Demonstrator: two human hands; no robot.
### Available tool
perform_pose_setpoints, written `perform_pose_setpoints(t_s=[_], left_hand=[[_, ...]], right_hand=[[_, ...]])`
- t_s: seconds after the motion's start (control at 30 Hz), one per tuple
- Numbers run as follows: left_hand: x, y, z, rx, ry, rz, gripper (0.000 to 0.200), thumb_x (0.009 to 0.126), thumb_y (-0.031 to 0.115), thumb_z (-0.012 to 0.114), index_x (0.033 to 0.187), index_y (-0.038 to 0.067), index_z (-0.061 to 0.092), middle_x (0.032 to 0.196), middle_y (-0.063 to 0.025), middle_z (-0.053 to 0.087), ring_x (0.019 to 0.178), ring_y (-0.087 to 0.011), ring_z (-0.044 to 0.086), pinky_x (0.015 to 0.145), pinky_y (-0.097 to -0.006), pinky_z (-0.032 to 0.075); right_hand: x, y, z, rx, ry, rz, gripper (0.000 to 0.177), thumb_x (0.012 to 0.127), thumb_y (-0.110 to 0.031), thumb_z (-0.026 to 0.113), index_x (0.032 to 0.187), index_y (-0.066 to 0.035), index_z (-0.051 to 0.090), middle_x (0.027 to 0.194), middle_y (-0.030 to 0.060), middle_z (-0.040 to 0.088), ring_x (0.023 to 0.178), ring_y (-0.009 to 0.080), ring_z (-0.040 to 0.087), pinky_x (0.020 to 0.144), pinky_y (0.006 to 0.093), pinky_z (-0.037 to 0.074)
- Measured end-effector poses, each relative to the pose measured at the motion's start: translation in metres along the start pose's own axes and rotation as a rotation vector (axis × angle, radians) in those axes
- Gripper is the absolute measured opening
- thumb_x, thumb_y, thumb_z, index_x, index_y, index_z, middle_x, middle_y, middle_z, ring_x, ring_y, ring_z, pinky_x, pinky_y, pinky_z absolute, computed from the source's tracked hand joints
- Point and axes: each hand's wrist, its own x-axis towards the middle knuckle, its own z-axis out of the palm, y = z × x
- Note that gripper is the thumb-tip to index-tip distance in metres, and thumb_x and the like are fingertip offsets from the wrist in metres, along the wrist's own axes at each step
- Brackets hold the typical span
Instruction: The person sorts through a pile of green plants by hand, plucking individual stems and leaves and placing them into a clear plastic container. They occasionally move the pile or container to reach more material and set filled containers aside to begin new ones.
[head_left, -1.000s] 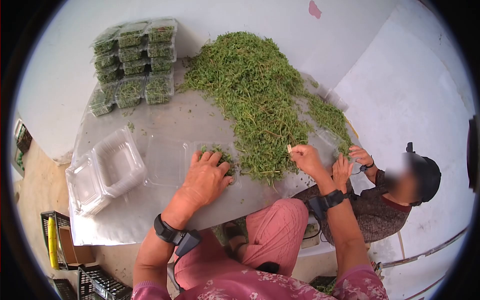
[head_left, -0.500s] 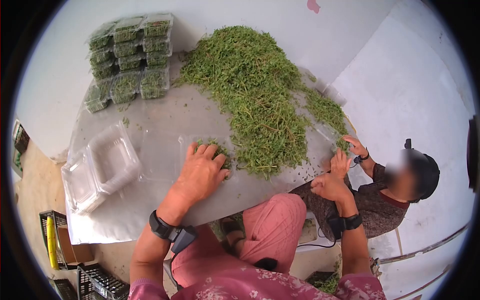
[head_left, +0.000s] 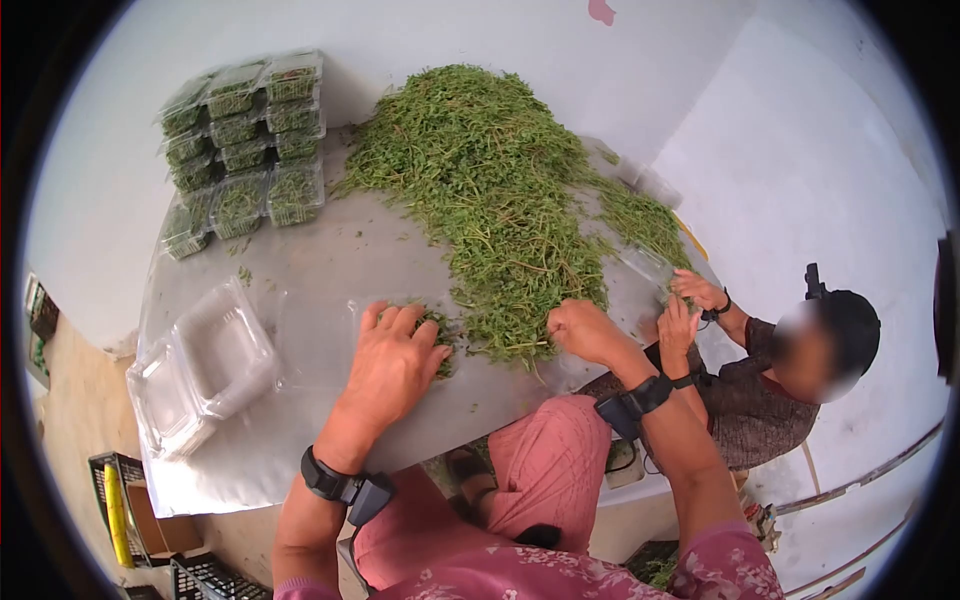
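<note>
My left hand [head_left: 392, 358] lies over an open clear clamshell box [head_left: 315, 335], fingers spread and bent down onto a small bunch of leafy green stems [head_left: 440, 340] in its right half. The hand hides most of that bunch. At the lower right edge of the big heap of greens [head_left: 490, 200], my right hand [head_left: 585, 332] has its fingers curled closed against the stems. What lies inside those fingers is hidden.
Nested empty clamshell boxes [head_left: 228, 345] rest on the metal table [head_left: 350, 250] at left. Filled boxes [head_left: 240, 200] are stacked at the back left. At right, a co-worker [head_left: 750, 400] handles greens beside another clear box [head_left: 650, 268]. Black crates [head_left: 205, 578] stand on the floor.
My right hand has moved left and up, from above the table's front edge to the heap. My left hand stays over the greens in the box. The view has shifted slightly.
</note>
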Motion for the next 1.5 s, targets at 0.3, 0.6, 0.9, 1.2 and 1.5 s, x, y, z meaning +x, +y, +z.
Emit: perform_pose_setpoints(t_s=[0.3, 0.6, 0.9, 1.2, 1.5], left_hand=[[-0.003, -0.001, 0.004, 0.060, -0.243, -0.077, 0.038, 0.087, 0.040, 0.065, 0.099, 0.004, 0.068, 0.110, -0.0106, 0.063, 0.112, -0.0277, 0.055, 0.107, -0.0489, 0.031], [-0.006, -0.004, 0.010, 0.033, -0.186, -0.050, 0.040, 0.088, 0.042, 0.064, 0.096, 0.003, 0.068, 0.102, -0.0108, 0.062, 0.109, -0.0285, 0.054, 0.107, -0.0512, 0.029], [-0.005, -0.001, 0.002, 0.042, -0.265, -0.089, 0.041, 0.089, 0.042, 0.062, 0.101, 0.003, 0.068, 0.111, -0.0116, 0.062, 0.113, -0.0291, 0.054, 0.108, -0.0495, 0.029], [-0.003, -0.002, 0.001, 0.081, -0.307, -0.088, 0.045, 0.090, 0.045, 0.060, 0.104, 0.004, 0.068, 0.117, -0.0135, 0.062, 0.115, -0.0295, 0.054, 0.109, -0.0495, 0.028], [-0.005, -0.004, 0.004, 0.062, -0.265, -0.081, 0.042, 0.089, 0.043, 0.062, 0.103, 0.004, 0.067, 0.116, -0.0137, 0.061, 0.114, -0.0305, 0.054, 0.109, -0.0504, 0.028]], right_hand=[[-0.012, -0.030, -0.045, 0.317, 0.116, 0.161, 0.008, 0.079, -0.003, 0.067, 0.086, 0.000, 0.065, 0.072, 0.0095, 0.062, 0.063, 0.0175, 0.060, 0.059, 0.0304, 0.047], [0.001, -0.058, -0.007, -0.056, -0.006, 0.066, 0.021, 0.080, -0.006, 0.065, 0.100, 0.000, 0.064, 0.077, 0.0191, 0.066, 0.071, 0.0360, 0.065, 0.062, 0.0424, 0.050], [0.011, -0.043, -0.019, -0.033, -0.012, 0.152, 0.007, 0.079, -0.009, 0.063, 0.076, -0.003, 0.064, 0.075, 0.0193, 0.066, 0.071, 0.0375, 0.065, 0.062, 0.0447, 0.051], [0.015, -0.022, -0.043, 0.371, 0.204, 0.192, 0.012, 0.085, -0.011, 0.067, 0.079, -0.002, 0.063, 0.063, -0.0038, 0.056, 0.055, 0.0052, 0.051, 0.048, 0.0238, 0.039], [0.021, -0.034, -0.049, 0.508, 0.192, 0.275, 0.011, 0.086, -0.013, 0.066, 0.081, -0.004, 0.064, 0.066, -0.0026, 0.059, 0.054, 0.0045, 0.051, 0.047, 0.0224, 0.039]])
